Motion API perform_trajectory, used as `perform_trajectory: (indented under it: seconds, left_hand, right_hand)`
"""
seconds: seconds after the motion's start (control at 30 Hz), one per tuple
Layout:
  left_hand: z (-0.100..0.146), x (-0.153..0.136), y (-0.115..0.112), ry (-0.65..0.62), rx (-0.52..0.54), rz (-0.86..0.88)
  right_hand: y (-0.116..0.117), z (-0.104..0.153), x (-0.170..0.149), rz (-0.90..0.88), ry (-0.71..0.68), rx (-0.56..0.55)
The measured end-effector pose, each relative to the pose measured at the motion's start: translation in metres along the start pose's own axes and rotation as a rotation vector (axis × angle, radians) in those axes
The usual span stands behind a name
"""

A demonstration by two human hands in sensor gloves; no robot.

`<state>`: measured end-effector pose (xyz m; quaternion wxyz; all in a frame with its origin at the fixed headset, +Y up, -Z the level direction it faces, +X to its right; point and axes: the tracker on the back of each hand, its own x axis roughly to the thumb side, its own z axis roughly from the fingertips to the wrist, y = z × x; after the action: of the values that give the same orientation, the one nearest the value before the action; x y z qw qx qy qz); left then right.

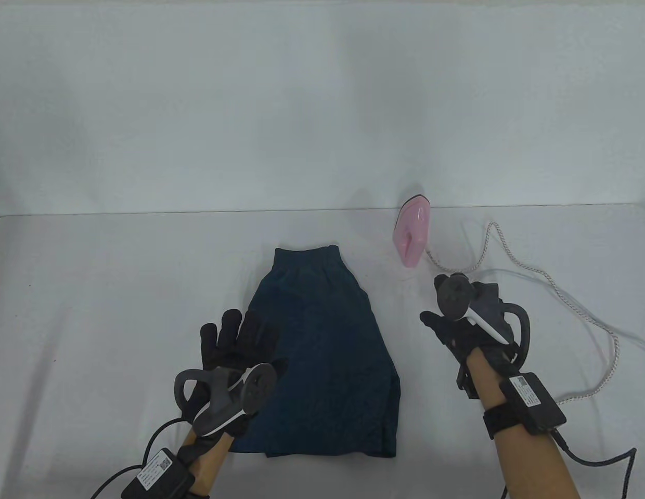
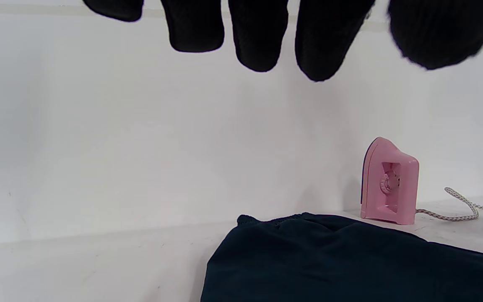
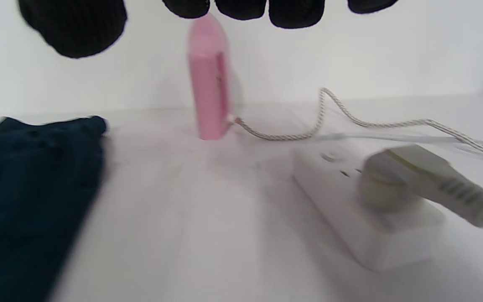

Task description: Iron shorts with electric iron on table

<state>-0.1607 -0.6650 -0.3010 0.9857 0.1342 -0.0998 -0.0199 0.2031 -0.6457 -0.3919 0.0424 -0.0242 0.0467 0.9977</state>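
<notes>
Shorts (image 1: 322, 353): flat, table centre. Iron (image 1: 413, 234): upright on heel, 1 o'clock of shorts. Left hand (image 1: 239, 343): fingers straight, over shorts' left edge. Right hand (image 1: 468, 322): relaxed, empty, near iron. Risk: cord (image 1: 551, 291) snagging, tipping iron; power strip (image 3: 367, 218) close by.

**Count of what is on the worktop**

One pair of dark shorts (image 1: 322, 353) lies flat on the one white worktop (image 1: 93, 291). One pink electric iron (image 1: 412, 233) stands on end, with one braided cord (image 1: 556, 291) running from it. One white power strip (image 3: 363, 222) lies on the worktop — seen in the right wrist view only — and one grey plug (image 3: 396, 176) sits in it.

Two gloved hands are in view — one left hand (image 1: 239, 348) and one right hand (image 1: 468, 322). Each carries one tracker, two in all, and each forearm bears one black box on a strap, again two. In the left wrist view five fingers (image 2: 258, 37) hang in from the top edge; the right wrist view also shows five.
</notes>
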Motion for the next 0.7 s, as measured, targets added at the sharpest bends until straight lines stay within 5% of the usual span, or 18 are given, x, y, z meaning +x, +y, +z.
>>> perform_trajectory:
  seconds: [0.5,0.7]
  left_hand:
    - [-0.001,0.001,-0.010,0.004,-0.054,0.011]
    - [-0.007,0.000,-0.028,-0.004,-0.153,0.068]
  right_hand:
    - [0.010,0.067,0.064,-0.126,-0.248,-0.071]
    - [0.027,0.081,0.073,-0.064,-0.285,-0.187]
